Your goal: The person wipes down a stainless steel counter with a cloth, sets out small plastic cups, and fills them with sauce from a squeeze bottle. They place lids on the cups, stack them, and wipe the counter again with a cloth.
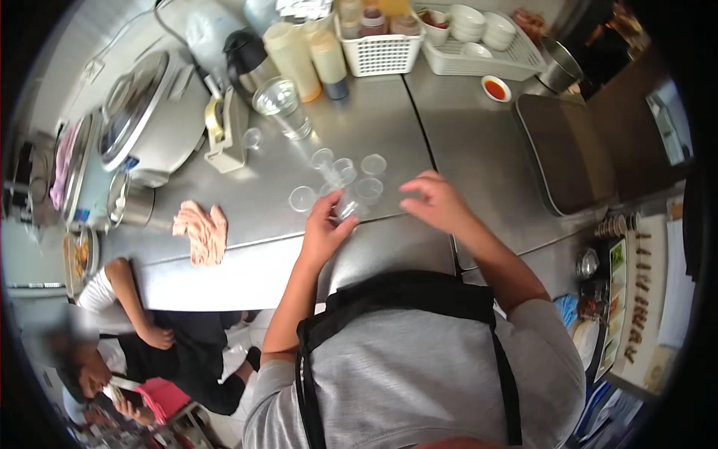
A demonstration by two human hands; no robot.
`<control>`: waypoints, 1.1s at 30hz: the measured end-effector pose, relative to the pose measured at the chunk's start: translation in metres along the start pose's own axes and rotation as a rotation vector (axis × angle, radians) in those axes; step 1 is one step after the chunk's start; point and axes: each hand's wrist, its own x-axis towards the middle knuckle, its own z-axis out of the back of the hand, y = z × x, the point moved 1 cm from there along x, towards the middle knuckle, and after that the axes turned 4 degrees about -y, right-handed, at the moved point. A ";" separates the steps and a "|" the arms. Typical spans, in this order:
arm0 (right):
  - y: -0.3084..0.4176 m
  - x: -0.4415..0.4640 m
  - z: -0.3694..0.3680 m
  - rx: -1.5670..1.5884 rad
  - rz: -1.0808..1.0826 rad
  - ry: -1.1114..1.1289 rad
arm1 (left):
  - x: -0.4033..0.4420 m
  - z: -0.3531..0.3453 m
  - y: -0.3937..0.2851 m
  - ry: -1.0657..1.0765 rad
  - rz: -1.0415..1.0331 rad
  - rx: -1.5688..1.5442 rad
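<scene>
Several small clear plastic cups stand on the steel counter, among them one at the left [302,198] and one at the upper right [373,165]. My left hand [327,228] is closed around a clear plastic cup [346,207] at the counter's near side, just below the group. To the right of the cups, my right hand [437,202] hovers with thumb and fingers apart, holding nothing. Behind the group, a larger clear container [284,107] stands by the squeeze bottles.
Tape dispenser [226,131] and crumpled cloth [201,233] lie left. Squeeze bottles [292,60], a white basket [380,56], a rack of bowls [486,63] and a sauce dish [496,89] line the back. A brown tray [565,153] is right. Another person [176,344] is lower left.
</scene>
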 end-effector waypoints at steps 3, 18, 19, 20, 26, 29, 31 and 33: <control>0.022 0.012 -0.055 0.080 0.031 0.115 | -0.004 -0.002 -0.005 0.017 0.008 -0.003; 0.028 0.016 -0.095 0.125 -0.041 0.150 | -0.030 0.021 0.047 -0.106 0.168 -0.171; 0.029 0.018 -0.092 0.107 -0.035 0.120 | -0.029 0.025 0.044 -0.149 0.152 -0.147; 0.028 0.019 -0.090 0.036 0.005 0.134 | -0.029 0.028 0.043 -0.191 0.137 -0.124; 0.045 0.052 -0.068 -0.280 0.194 0.169 | -0.023 0.024 0.057 -0.336 -0.094 0.116; 0.056 0.106 -0.036 -0.367 0.266 0.126 | -0.027 0.021 0.052 -0.369 -0.161 0.246; 0.068 0.152 -0.009 -0.522 0.295 0.075 | -0.028 0.021 0.042 -0.373 -0.171 0.322; 0.072 0.207 0.014 -0.651 0.258 0.006 | -0.030 0.020 0.041 -0.388 -0.148 0.344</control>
